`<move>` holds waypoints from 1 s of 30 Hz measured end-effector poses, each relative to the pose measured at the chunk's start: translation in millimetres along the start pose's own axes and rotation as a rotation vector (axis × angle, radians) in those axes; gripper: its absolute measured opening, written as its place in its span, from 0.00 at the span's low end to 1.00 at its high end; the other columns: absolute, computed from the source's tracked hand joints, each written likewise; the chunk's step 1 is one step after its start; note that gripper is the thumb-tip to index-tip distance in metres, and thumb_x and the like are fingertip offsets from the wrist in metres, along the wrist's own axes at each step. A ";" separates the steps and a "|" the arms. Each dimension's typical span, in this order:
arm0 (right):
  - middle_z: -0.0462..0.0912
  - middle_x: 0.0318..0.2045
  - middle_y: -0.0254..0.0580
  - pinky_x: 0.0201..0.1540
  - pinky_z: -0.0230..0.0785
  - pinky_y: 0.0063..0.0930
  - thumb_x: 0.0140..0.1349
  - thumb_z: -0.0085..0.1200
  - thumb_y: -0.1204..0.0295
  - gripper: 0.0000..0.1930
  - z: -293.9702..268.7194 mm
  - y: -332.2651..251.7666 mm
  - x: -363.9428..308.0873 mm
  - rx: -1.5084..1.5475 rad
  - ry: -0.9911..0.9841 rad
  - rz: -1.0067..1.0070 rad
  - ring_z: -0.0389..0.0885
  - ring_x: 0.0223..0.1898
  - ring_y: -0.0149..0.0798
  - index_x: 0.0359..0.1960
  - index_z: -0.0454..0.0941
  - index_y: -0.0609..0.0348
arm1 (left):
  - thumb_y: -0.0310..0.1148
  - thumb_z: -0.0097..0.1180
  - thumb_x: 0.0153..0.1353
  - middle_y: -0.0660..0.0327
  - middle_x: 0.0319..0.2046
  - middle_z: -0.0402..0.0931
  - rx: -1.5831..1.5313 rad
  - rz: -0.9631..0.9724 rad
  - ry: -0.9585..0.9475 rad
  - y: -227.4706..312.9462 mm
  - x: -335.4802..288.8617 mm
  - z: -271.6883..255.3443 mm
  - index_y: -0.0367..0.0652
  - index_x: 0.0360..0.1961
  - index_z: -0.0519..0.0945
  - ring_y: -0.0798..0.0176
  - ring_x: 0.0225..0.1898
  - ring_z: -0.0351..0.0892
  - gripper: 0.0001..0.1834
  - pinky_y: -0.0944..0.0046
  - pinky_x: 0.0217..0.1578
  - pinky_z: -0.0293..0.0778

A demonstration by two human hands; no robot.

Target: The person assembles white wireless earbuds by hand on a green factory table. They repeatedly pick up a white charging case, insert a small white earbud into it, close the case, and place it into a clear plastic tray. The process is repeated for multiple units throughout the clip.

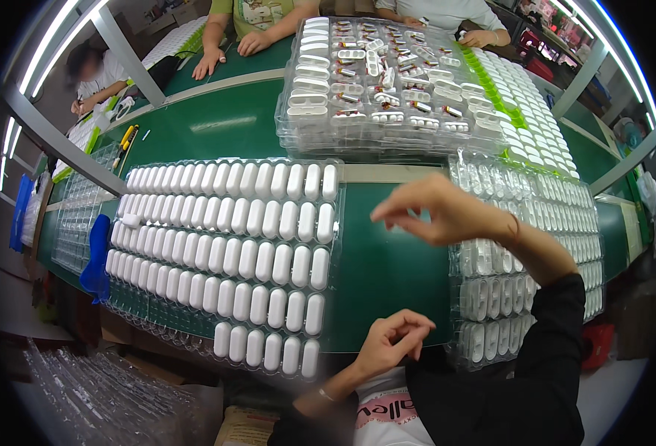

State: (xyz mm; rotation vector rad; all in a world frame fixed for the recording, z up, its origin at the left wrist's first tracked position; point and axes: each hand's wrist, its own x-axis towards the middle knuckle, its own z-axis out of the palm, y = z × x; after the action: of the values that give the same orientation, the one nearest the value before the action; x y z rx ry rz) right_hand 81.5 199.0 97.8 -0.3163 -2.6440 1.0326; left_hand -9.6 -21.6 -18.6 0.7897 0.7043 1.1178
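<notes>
My right hand [428, 210] hovers over the green strip of table between two sets of trays, fingers loosely bent and apart, slightly smeared. Nothing shows in its grasp. Lower down, near the table's front edge, my left hand [395, 340] is half curled, with no object visible between its fingers. To the left lies a clear plastic tray [338, 223] with rows of white oblong cases [276, 266]; the front row is only partly filled. Clear trays [458, 327] on the right hold rows of whitish cases [495, 297], their detail hard to make out.
Stacked clear trays [298, 141] with opened white cases and small dark-and-red parts stand at the back centre. A bright green tray [491, 89] of white pieces adjoins them. Blue cloth-like item [96, 256] sits at left. Metal posts [123, 56] frame the table; co-workers' hands [253, 43] are beyond.
</notes>
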 end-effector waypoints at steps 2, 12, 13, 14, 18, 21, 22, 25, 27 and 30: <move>0.83 0.29 0.40 0.32 0.73 0.33 0.57 0.58 0.77 0.10 19.0 -17.7 -39.6 -0.099 -0.025 -0.083 0.81 0.29 0.42 0.41 0.83 0.57 | 0.26 0.51 0.67 0.54 0.33 0.84 0.096 0.207 -0.485 21.1 -12.4 9.6 0.32 0.43 0.79 0.61 0.36 0.85 0.09 0.64 0.40 0.78; 0.82 0.30 0.41 0.33 0.74 0.35 0.59 0.59 0.76 0.10 29.4 -49.7 -90.3 -0.178 -0.049 -0.035 0.82 0.32 0.45 0.42 0.82 0.56 | 0.34 0.53 0.67 0.52 0.35 0.77 0.417 0.649 -0.797 76.6 -57.2 71.0 0.35 0.33 0.77 0.52 0.36 0.80 0.12 0.59 0.35 0.77; 0.82 0.30 0.41 0.33 0.74 0.35 0.59 0.59 0.75 0.10 26.9 -51.9 -93.8 -0.196 -0.064 -0.035 0.82 0.32 0.45 0.43 0.82 0.56 | 0.33 0.55 0.66 0.54 0.29 0.78 0.350 0.665 -0.805 80.2 -59.2 64.6 0.37 0.25 0.78 0.54 0.31 0.81 0.13 0.61 0.31 0.76; 0.82 0.30 0.41 0.33 0.75 0.36 0.59 0.59 0.75 0.10 28.0 -54.5 -95.9 -0.202 -0.079 -0.038 0.82 0.32 0.45 0.43 0.82 0.56 | 0.33 0.54 0.66 0.52 0.35 0.78 0.436 0.611 -0.825 79.1 -62.6 66.9 0.35 0.33 0.78 0.52 0.36 0.81 0.11 0.60 0.35 0.77; 0.82 0.31 0.41 0.34 0.75 0.37 0.60 0.57 0.75 0.09 28.6 -55.5 -98.3 -0.244 -0.131 -0.020 0.82 0.34 0.46 0.43 0.82 0.56 | 0.34 0.49 0.67 0.45 0.47 0.78 0.494 0.556 -0.800 56.4 -61.3 82.8 0.29 0.48 0.77 0.47 0.45 0.80 0.17 0.55 0.43 0.77; 0.82 0.31 0.40 0.32 0.75 0.34 0.57 0.59 0.79 0.14 36.1 -59.5 -85.2 -0.244 -0.164 -0.111 0.82 0.32 0.44 0.45 0.81 0.55 | 0.34 0.49 0.67 0.45 0.46 0.78 0.406 0.622 -0.755 24.0 -46.0 116.9 0.29 0.47 0.77 0.47 0.45 0.80 0.17 0.55 0.42 0.77; 0.82 0.31 0.40 0.33 0.75 0.35 0.57 0.59 0.79 0.14 38.0 -61.0 -81.9 -0.242 -0.177 -0.119 0.82 0.33 0.44 0.45 0.81 0.55 | 0.34 0.48 0.67 0.45 0.46 0.78 0.380 0.647 -0.781 12.6 -37.9 126.9 0.29 0.47 0.77 0.47 0.45 0.80 0.16 0.55 0.42 0.77; 0.82 0.32 0.41 0.33 0.75 0.35 0.57 0.59 0.79 0.14 42.7 -56.9 -79.0 -0.231 -0.208 -0.107 0.82 0.34 0.45 0.45 0.81 0.55 | 0.34 0.48 0.67 0.45 0.45 0.78 0.339 0.671 -0.856 -9.9 -24.4 132.3 0.29 0.46 0.77 0.47 0.44 0.80 0.16 0.55 0.41 0.77; 0.82 0.31 0.41 0.33 0.75 0.35 0.56 0.59 0.80 0.14 45.2 -60.1 -74.5 -0.225 -0.228 -0.119 0.82 0.34 0.45 0.45 0.81 0.55 | 0.34 0.48 0.67 0.45 0.45 0.78 0.371 0.683 -0.856 -17.0 -27.7 128.3 0.29 0.45 0.77 0.47 0.44 0.80 0.16 0.54 0.41 0.77; 0.82 0.31 0.40 0.35 0.76 0.37 0.59 0.56 0.76 0.10 47.4 -62.7 -77.6 -0.224 -0.270 -0.092 0.82 0.35 0.45 0.43 0.81 0.58 | 0.34 0.48 0.66 0.45 0.44 0.78 0.401 0.699 -0.842 -27.2 -28.7 117.4 0.29 0.45 0.77 0.47 0.43 0.80 0.16 0.54 0.40 0.76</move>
State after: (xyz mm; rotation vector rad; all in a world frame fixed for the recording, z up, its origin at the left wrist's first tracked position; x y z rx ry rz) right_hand 131.9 100.7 93.4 -0.1052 -2.9922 0.8007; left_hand 91.8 -77.8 25.2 1.7965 -0.1017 1.1082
